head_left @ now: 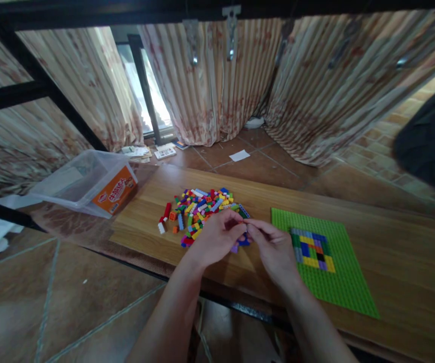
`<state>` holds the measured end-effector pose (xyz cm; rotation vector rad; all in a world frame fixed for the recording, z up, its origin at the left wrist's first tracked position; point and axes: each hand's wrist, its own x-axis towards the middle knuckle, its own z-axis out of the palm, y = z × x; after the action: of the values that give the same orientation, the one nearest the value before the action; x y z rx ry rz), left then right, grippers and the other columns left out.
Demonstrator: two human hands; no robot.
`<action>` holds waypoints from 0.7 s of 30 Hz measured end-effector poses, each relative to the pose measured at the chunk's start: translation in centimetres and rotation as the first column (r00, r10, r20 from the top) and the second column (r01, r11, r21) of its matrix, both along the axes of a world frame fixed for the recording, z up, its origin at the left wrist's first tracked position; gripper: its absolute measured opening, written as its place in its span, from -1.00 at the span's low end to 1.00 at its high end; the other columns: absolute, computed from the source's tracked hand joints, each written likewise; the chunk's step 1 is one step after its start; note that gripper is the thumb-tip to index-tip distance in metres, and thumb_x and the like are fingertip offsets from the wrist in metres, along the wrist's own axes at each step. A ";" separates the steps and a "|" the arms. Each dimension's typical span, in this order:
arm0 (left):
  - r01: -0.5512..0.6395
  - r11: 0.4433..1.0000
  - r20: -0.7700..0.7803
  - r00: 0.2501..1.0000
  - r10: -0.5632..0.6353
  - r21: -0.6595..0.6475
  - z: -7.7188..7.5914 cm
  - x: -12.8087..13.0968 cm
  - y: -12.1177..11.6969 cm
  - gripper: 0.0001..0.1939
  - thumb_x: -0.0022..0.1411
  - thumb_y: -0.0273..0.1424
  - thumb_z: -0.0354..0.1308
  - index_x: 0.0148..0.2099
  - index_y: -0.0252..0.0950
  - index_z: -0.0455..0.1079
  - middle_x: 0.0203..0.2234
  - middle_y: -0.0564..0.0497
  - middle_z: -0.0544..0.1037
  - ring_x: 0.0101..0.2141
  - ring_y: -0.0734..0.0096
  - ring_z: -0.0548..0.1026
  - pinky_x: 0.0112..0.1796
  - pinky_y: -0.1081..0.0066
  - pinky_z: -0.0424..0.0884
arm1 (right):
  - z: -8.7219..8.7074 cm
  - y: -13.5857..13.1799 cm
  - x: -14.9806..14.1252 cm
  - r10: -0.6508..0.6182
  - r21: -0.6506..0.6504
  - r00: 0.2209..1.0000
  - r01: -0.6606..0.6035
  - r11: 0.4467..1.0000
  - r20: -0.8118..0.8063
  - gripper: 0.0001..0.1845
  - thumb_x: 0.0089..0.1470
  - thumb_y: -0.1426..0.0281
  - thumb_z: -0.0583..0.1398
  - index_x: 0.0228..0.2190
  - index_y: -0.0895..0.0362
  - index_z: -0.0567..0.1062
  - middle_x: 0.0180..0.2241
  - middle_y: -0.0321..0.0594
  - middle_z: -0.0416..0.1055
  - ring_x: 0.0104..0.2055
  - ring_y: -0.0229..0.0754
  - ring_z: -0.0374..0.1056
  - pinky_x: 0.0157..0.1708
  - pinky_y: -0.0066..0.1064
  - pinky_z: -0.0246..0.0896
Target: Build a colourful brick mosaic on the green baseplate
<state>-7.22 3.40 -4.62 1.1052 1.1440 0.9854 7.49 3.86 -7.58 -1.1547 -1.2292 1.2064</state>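
Observation:
My left hand (223, 232) and my right hand (272, 244) meet at the near right side of a loose pile of building bricks (198, 206). Both are closed, with fingertips pinched together on a small building brick (245, 222). Only a reddish edge of it shows; the fingers hide the rest. To the right of my right hand lies a green baseplate (348, 277). On it sits a flat, roughly square block of joined bricks (311, 249) in grey, blue, green, yellow, purple, orange and black.
A clear plastic bin (77, 176) with an orange label stands at the left end of the wooden table (145, 242). Papers (164, 151) lie on the tiled floor behind. Striped curtains (217, 85) hang beyond, and a dark frame crosses the top and left.

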 end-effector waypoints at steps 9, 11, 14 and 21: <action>-0.182 0.982 0.093 0.978 0.187 -0.052 0.3 3.9 0.5 -0.93 0.15 -0.46 0.18 -0.38 -0.34 0.40 -0.60 0.07 0.47 -0.56 0.55 0.44 -0.53 0.58 0.34 | 0.1 0.2 1.6 -0.101 -0.097 0.990 0.091 0.991 -0.098 -0.60 0.04 0.03 0.25 -0.41 0.14 0.53 -0.54 -0.29 0.46 -0.52 -0.28 0.30 -0.51 -0.44 0.20; -0.193 0.981 0.089 0.977 0.195 -0.024 0.1 4.5 0.5 -0.94 0.15 -0.46 0.16 -0.38 -0.34 0.39 -0.59 0.07 0.47 -0.55 0.53 0.44 -0.52 0.57 0.35 | 0.1 0.1 2.0 -0.093 -0.073 0.996 0.092 0.993 -0.014 -0.56 0.08 0.00 0.20 -0.50 0.13 0.46 -0.60 -0.33 0.37 -0.56 -0.31 0.21 -0.57 -0.46 0.10; -0.179 0.984 0.064 0.982 0.179 -0.011 -0.4 5.2 0.6 -0.94 0.16 -0.45 0.15 -0.36 -0.33 0.38 -0.59 0.08 0.46 -0.55 0.51 0.44 -0.52 0.55 0.34 | 0.2 0.0 2.6 -0.078 0.003 0.989 0.078 0.997 0.124 -0.54 0.13 0.01 0.15 -0.54 0.12 0.41 -0.62 -0.36 0.30 -0.57 -0.32 0.15 -0.56 -0.45 0.04; -0.093 0.995 -0.085 0.992 0.096 0.042 -0.4 6.2 0.3 -0.79 0.24 -0.37 0.07 -0.45 -0.31 0.32 -0.64 0.12 0.36 -0.62 0.56 0.34 -0.56 0.54 0.22 | 0.4 0.1 3.5 -0.147 0.122 0.947 0.116 0.986 0.285 -0.57 0.17 0.07 0.12 -0.57 0.11 0.37 -0.60 -0.35 0.28 -0.53 -0.30 0.12 -0.50 -0.42 0.01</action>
<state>-1.02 3.65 -5.03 1.1417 1.2624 1.0444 10.94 3.94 -7.20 -1.3496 -1.3935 0.8815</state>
